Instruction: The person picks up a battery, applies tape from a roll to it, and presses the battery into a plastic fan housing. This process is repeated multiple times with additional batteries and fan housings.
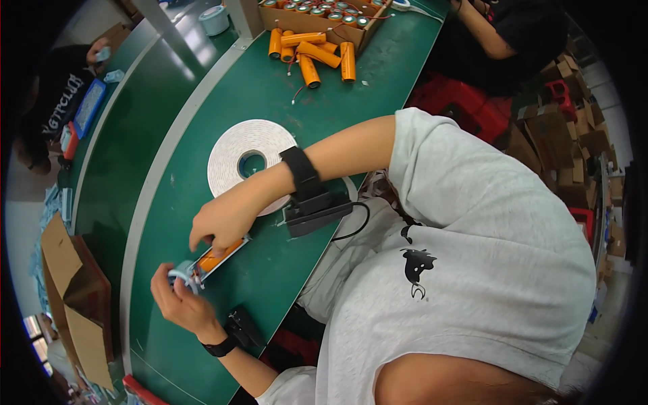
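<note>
My right hand (229, 219) reaches down over an orange cylindrical battery (211, 259), its fingers curled and touching it. The battery lies lengthwise in a narrow, pale housing (231, 255) tilted across the green table. At the near end of that housing, my left hand (179, 305) grips a light-blue round plastic part (181, 271) between thumb and fingers. This part is smeared by motion, and small wires or bits show beside it. Part of the battery is hidden under my right fingers.
A large roll of white tape (226, 158) lies partly under my right forearm. Several loose orange batteries (318, 54) sit before a cardboard box (366, 37) of more. Black devices hang at my right wrist (317, 210) and lie by my left (244, 327). Other people work nearby.
</note>
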`<state>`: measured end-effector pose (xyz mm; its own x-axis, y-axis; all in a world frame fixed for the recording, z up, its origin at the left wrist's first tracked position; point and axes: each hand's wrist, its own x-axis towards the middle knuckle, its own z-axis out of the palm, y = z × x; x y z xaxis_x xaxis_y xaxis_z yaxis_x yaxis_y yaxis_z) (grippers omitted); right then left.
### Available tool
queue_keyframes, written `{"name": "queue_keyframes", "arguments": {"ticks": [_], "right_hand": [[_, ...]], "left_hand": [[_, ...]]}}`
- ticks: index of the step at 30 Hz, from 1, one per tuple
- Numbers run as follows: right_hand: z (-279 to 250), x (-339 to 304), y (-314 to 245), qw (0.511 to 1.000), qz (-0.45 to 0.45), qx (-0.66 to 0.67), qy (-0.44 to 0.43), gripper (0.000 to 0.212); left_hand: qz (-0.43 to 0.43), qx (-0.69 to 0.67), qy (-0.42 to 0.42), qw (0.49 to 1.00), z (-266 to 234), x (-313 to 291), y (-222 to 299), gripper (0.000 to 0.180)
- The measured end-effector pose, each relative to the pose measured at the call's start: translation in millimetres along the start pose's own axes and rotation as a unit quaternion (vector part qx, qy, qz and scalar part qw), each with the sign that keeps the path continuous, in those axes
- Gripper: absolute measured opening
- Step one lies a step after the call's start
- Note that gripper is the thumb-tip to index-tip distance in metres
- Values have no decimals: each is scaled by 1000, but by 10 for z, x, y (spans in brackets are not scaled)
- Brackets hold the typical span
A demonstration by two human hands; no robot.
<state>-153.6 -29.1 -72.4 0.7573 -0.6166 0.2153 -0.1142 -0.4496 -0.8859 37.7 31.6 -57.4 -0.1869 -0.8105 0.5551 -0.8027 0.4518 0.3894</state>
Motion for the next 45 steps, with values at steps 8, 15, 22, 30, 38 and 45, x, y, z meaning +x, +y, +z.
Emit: {"name": "queue_keyframes", "arguments": {"ticks": [8,15,22,30,38,45], "right_hand": [[-770,79,-220,968,-4,-108,228,30],[-1392,-1464,-286,749,360,-384,402,23],[-1179,-1363,350,682,378,-469,415,37],[-1066,-1799,-307,926,296,52,230,33],[-1042,-1554,81,972,118,-204,13,15],[-1116,-1316,-66,984,-43,-170,42,16]], "left_hand": [[-5,-13,12,1000,154,1327,-232,48],[-112,167,7,979,1247,2727,-1554,61],[153,141,-51,977,1374,2488,-655,66],[236,53,-342,908,705,501,1028,60],[106,56,-185,975,619,498,600,61],[34,-38,-106,993,470,455,614,65]]}}
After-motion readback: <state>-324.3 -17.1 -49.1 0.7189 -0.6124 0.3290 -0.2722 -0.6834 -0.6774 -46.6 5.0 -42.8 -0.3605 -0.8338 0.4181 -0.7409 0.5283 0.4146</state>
